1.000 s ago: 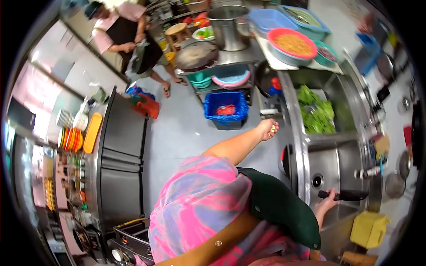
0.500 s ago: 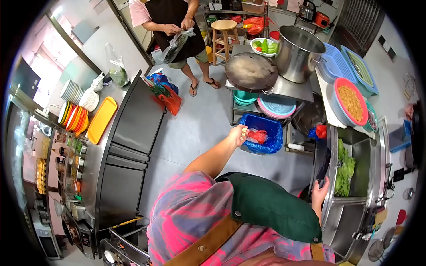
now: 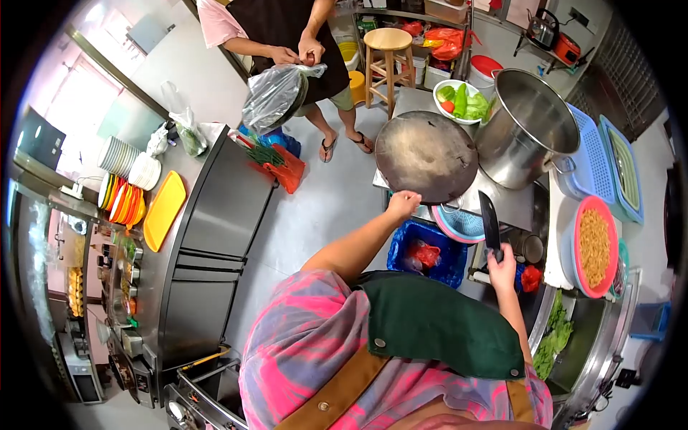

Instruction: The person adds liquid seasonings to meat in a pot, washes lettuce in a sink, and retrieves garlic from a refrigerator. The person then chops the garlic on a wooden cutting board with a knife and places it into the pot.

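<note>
My right hand grips the black handle of a kitchen knife, its dark blade pointing up and away from me. My left hand is closed, at the near edge of a round dark slab with a pale, worn middle. Whatever those fingers may hold is hidden. Below the left hand stands a bin lined with a blue bag, with a red plastic bag inside. Behind the slab, a white bowl holds green peppers, leafy greens and something red.
A tall steel pot stands right of the slab. A pink-rimmed basin of yellowish pieces sits by the sink, where lettuce lies. Across from me, a person handles a clear plastic bag. A steel counter runs along the left.
My left hand has risen from over the bin to the slab; the pale bits in it no longer show. My right hand has lifted the knife from beside the sink. The view has shifted.
</note>
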`<state>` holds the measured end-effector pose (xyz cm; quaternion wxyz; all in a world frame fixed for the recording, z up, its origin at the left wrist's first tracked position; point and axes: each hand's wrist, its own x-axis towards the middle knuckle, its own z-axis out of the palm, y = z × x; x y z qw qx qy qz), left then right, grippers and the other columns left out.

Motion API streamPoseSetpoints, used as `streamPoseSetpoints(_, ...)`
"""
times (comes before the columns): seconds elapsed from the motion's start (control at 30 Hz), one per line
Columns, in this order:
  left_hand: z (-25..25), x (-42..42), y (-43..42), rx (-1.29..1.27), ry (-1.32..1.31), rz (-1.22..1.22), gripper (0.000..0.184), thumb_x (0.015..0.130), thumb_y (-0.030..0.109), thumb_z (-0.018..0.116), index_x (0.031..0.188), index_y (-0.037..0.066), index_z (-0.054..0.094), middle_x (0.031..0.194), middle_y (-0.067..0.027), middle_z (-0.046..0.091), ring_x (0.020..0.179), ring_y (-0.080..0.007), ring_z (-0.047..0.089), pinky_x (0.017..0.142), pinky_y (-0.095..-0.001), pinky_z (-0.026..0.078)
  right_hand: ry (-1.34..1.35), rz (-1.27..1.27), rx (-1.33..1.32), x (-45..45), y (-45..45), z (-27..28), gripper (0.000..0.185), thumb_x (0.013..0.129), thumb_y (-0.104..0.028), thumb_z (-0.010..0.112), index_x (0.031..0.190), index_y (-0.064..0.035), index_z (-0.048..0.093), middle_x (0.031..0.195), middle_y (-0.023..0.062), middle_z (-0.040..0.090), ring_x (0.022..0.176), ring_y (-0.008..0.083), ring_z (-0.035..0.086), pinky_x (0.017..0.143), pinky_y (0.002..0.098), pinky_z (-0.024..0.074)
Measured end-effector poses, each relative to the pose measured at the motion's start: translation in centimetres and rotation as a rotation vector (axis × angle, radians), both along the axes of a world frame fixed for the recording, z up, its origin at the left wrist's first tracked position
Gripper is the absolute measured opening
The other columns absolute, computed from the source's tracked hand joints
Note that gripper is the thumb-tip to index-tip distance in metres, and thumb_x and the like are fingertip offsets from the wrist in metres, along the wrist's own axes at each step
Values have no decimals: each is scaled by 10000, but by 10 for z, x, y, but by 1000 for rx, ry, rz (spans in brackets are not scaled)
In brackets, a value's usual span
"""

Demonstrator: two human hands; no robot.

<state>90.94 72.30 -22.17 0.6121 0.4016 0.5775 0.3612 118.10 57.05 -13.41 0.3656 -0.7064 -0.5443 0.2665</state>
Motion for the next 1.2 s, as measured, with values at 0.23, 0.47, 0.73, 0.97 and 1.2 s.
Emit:
streamPoseSetpoints(0.23,-3,25,106,462,484,-91,172,737,168,583,840,33,607,741,-159,590,682,-311,570,654,-374,468,-30,48,22,-44,115,5,241,741,-124,590,940,-26,496,717,149,573,635,260,559,620,324,434)
streamPoseSetpoints(0.47,-4,23,150,701,546,-433,167,705,130,588,860,67,597,885,-187,511,829,-348,531,738,-404,430,-172,71,-271,-82,144,12,360,769,-249,574,1044,-40,472,906,225,575,858,385,548,727,395,442)
streamPoseSetpoints(0.73,-4,-13,144,730,453,-461,196,697,143,660,853,40,602,827,-160,539,730,-316,546,652,-358,448,-255,69,-312,-116,165,7,337,820,-245,504,1061,-19,439,950,223,566,887,375,540,751,426,431)
streamPoseSetpoints(0.97,-4,-12,146,751,469,-517,123,733,127,597,825,46,611,809,-132,548,740,-305,560,649,-360,458,-357,148,-379,-130,168,25,297,833,-213,480,1044,-10,431,945,217,554,863,378,543,729,438,435)
streamPoseSetpoints(1.2,-5,-10,145,828,520,-526,69,719,101,599,771,61,619,765,-117,565,714,-297,567,630,-349,463,-409,212,-450,-133,171,1,201,827,-184,477,900,-8,411,917,230,542,826,389,547,696,446,440)
